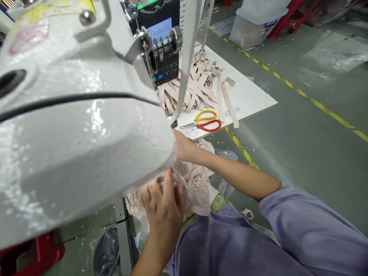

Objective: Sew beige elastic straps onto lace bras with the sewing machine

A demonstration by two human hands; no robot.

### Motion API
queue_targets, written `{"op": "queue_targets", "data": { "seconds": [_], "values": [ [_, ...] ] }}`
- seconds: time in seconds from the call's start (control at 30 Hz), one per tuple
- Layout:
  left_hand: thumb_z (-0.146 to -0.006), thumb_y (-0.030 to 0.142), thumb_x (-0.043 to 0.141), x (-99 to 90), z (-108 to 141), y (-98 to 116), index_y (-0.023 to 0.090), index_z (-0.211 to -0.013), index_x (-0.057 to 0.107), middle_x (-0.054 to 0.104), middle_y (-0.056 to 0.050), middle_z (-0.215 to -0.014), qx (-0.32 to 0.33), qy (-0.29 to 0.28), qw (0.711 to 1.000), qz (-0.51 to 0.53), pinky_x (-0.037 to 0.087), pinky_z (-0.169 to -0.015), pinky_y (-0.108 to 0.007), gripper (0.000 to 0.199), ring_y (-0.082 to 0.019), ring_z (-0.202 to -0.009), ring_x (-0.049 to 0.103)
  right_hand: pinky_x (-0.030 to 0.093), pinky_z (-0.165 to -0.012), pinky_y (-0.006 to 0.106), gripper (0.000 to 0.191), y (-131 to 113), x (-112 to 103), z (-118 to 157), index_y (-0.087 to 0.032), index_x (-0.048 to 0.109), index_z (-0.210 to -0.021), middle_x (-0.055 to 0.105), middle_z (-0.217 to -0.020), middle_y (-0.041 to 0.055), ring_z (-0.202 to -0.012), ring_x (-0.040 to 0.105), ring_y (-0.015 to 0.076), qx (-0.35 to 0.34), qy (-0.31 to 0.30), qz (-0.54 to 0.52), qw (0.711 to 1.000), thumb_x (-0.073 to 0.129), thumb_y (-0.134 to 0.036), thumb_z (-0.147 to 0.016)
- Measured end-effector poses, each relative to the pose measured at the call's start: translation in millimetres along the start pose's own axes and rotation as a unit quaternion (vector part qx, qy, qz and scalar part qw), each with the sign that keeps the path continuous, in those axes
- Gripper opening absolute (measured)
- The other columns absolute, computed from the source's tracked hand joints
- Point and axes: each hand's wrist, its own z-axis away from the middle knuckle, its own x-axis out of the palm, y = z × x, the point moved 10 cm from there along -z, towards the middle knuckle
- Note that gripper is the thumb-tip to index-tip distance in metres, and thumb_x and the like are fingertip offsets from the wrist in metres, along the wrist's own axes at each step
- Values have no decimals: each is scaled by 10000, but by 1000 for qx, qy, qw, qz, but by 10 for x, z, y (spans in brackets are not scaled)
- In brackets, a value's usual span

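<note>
Pale pink lace fabric lies bunched below the white sewing machine head and drapes toward my lap. My left hand rests on this lace, back of the hand up, with fingers stretched and slightly apart. Its fingertips reach close to the machine's lower edge. From the right, my right hand reaches in behind the end of the machine head, just above the lace. The machine hides its fingers, so I cannot make out what they touch. A pale strip hangs down in front of the control panel.
Scissors with yellow and red handles lie on the white tabletop, beside a heap of beige strips. Plastic bins stand on the floor behind yellow tape. A red stool shows at lower left.
</note>
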Motion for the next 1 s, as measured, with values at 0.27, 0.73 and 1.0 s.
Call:
{"op": "queue_targets", "data": {
  "seconds": [0.27,0.73,1.0],
  "values": [
    [-875,278,660,22,-4,-3,150,-1362,575,511,-214,-1343,14,14,1000,-14,373,-1039,-470,510,-341,-1200,498,452,-734,321,67,21,-13,2,-181,559,-778,604,-939,55,-820,579,196,24,0,-20,1000,573,-122,-750],
    [-951,391,524,15,207,-850,193,-1328,533,563,-137,-1286,-224,96,943,228,432,-994,-399,426,-274,-1173,560,439,-792,274,152,61,18,-2,-166,592,-899,610,-1014,45,-910,574,170,1,5,-4,1000,586,-88,-768],
    [-937,528,472,471,172,-1074,175,-940,634,616,-25,-831,-290,-9,889,353,469,-782,-296,389,-189,-802,594,422,-793,274,79,56,31,18,-167,602,-896,601,-1016,44,-910,572,170,11,12,-20,1000,600,-132,-825]
  ]
}}
